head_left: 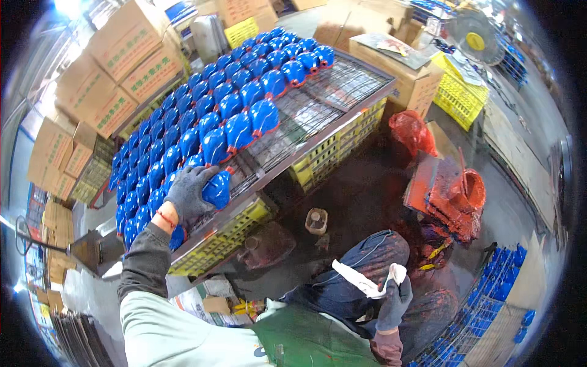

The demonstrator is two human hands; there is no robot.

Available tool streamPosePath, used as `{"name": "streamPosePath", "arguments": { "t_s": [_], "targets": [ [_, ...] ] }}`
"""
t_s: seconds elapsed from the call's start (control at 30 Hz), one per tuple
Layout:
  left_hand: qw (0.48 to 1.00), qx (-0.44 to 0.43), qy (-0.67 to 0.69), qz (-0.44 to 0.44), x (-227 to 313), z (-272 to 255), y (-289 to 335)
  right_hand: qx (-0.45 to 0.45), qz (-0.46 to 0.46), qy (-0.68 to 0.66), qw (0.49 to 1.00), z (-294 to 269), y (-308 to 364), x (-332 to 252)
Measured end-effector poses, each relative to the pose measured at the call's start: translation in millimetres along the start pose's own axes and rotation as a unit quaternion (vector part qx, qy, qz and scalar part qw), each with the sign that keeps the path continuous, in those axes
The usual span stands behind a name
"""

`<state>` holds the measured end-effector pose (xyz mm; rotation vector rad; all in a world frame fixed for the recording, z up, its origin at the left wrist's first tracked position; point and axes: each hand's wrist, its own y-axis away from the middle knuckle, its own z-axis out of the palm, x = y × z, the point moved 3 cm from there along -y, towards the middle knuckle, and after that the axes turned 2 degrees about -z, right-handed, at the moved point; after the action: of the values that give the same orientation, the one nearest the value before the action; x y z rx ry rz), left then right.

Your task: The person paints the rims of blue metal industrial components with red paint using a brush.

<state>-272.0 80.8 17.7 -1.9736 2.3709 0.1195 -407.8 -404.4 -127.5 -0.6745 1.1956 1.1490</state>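
My left hand [188, 194], in a dark grey glove, reaches over the near edge of a wire-topped rack [330, 98]. Its fingers close round a glossy blue casing [218, 190] with a reddish rim. Many similar blue casings [211, 144] stand in rows on the rack beside it. Over my lap, my right hand [394, 304], also gloved, grips a white cloth strip [361, 280]. One end of the cloth sticks up from the fingers and the other hangs out to the left.
Yellow crates [336, 144] support the rack. A red-stained bucket [471, 192] and red plastic [413, 134] sit to the right. Below the rack stand a small bottle [316, 221] and a dirty jug [266, 244]. Cartons [125, 40] are stacked at the far left; blue pieces [483, 293] lie on mesh at lower right.
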Motion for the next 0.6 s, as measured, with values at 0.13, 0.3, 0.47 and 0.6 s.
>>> {"name": "streamPosePath", "arguments": {
  "t_s": [0.13,0.3,0.47,0.6],
  "targets": [
    [0.98,0.135,0.136,0.053,23.7,-21.2,-75.5,0.037,-0.024,-0.002,0.999,-12.5,15.3,-4.7],
    [0.981,0.135,0.135,-0.033,58.9,-29.0,-214.7,0.105,-0.028,0.042,0.993,-33.2,42.9,-9.5],
    [0.983,0.045,-0.002,-0.179,68.4,-7.9,-302.9,0.207,-0.036,0.008,0.978,-64.2,72.9,-5.8],
    [0.989,0.012,-0.058,-0.136,74.1,21.1,-323.7,0.254,-0.057,-0.01,0.966,-73.1,85.0,9.1]
  ]
}}
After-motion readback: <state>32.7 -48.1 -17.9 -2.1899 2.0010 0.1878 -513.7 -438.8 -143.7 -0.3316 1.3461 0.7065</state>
